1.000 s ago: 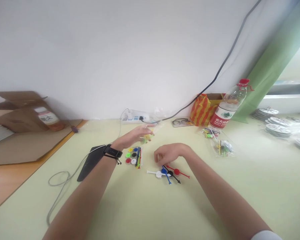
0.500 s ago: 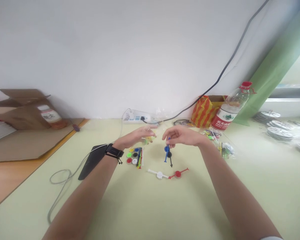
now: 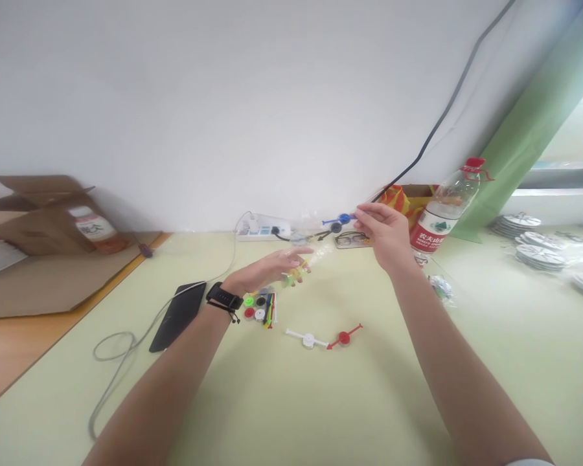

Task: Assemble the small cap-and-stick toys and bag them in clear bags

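My right hand (image 3: 386,233) is raised above the table, pinching a blue clock hand (image 3: 341,219) and a black clock hand (image 3: 331,228) that point left. My left hand (image 3: 272,266), with a black watch on its wrist, holds a clear plastic bag (image 3: 307,255) with small yellow and green pieces inside. Below the left hand lies a packet of coloured discs and sticks (image 3: 261,307). A white clock hand (image 3: 302,337) and a red clock hand (image 3: 344,336) lie on the pale green table (image 3: 291,401).
A black phone (image 3: 177,314) and a grey cable (image 3: 121,349) lie at the left. A power strip (image 3: 265,229), glasses (image 3: 350,239), a striped bag (image 3: 393,197) and a water bottle (image 3: 440,213) stand by the wall. Cardboard boxes (image 3: 34,213) left, stacked white discs (image 3: 534,243) right.
My right hand picked the blue and black hands off the table and lifted them up and to the right. The white and red hands stayed down. My left hand kept the bag.
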The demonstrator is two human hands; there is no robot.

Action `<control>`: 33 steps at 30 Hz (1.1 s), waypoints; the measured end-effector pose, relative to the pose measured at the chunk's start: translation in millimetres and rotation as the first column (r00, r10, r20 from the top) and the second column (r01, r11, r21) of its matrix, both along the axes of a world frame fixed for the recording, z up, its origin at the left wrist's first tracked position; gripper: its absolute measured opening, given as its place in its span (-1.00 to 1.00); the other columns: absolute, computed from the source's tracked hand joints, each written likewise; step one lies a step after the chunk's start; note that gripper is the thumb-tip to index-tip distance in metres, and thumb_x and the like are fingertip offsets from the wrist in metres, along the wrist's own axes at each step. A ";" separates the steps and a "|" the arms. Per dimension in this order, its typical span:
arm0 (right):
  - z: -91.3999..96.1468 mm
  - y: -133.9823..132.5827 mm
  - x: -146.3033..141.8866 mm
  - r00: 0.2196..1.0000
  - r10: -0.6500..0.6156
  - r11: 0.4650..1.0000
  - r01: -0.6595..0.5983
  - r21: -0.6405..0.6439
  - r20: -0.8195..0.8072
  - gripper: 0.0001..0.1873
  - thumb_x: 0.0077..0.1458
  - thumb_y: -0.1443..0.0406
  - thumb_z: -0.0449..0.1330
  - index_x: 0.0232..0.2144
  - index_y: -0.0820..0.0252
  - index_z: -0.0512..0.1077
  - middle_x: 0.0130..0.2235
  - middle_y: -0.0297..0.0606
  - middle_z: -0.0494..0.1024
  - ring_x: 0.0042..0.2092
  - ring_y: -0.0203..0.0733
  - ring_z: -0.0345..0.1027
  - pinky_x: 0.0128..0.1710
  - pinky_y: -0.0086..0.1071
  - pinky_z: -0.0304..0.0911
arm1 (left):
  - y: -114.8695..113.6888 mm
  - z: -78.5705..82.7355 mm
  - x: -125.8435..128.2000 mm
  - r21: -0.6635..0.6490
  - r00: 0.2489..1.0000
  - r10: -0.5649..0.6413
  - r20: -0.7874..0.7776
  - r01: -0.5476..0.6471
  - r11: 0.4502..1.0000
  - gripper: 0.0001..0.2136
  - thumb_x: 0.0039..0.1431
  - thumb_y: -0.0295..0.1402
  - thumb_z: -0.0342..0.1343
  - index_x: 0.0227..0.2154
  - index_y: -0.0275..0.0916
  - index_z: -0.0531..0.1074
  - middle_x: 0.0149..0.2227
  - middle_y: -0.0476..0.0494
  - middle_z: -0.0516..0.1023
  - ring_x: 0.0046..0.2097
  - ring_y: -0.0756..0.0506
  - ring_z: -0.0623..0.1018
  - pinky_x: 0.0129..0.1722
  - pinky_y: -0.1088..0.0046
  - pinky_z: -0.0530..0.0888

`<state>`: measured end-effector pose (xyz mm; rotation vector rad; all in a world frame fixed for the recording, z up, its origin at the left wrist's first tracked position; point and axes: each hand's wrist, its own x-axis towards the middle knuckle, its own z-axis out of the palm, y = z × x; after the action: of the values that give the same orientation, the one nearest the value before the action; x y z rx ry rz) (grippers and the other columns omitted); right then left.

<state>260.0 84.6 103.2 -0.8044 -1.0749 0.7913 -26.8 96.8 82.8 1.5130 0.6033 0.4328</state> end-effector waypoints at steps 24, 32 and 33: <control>2.7 -19.1 -37.8 0.892 0.233 0.973 -0.213 -0.093 0.388 -0.60 -0.06 0.01 0.49 -0.29 0.18 0.64 -0.25 -0.16 0.71 -0.25 -0.10 0.56 -0.26 -0.29 0.42 | -8.0 -6.8 16.7 -0.063 0.984 -0.049 0.170 0.060 0.996 -0.42 0.18 -0.25 0.27 0.26 -0.16 0.36 0.04 -0.31 0.48 -0.11 -0.15 0.51 -0.11 0.28 0.41; 0.6 -22.1 -55.1 0.943 0.172 0.985 -0.172 -0.024 0.284 -0.66 0.01 0.04 0.45 -0.27 0.12 0.62 -0.26 -0.21 0.72 -0.18 -0.06 0.61 -0.13 -0.23 0.48 | -11.5 -2.2 18.8 -0.128 0.973 -0.041 0.228 0.072 0.989 -0.45 0.21 -0.29 0.22 0.26 -0.20 0.34 0.05 -0.34 0.49 -0.15 -0.15 0.49 -0.12 0.29 0.38; 0.2 -22.5 -57.1 0.943 0.181 0.983 -0.178 -0.035 0.280 -0.66 0.01 0.03 0.45 -0.27 0.12 0.61 -0.27 -0.22 0.71 -0.20 -0.06 0.61 -0.14 -0.22 0.48 | -12.0 -1.2 18.5 -0.130 0.972 -0.033 0.235 0.065 0.989 -0.45 0.21 -0.30 0.22 0.26 -0.22 0.35 0.05 -0.35 0.49 -0.16 -0.15 0.49 -0.13 0.29 0.38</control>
<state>203.0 62.1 103.4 -0.8528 -1.4159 0.8515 -8.3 84.8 81.6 1.3210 0.4023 0.5115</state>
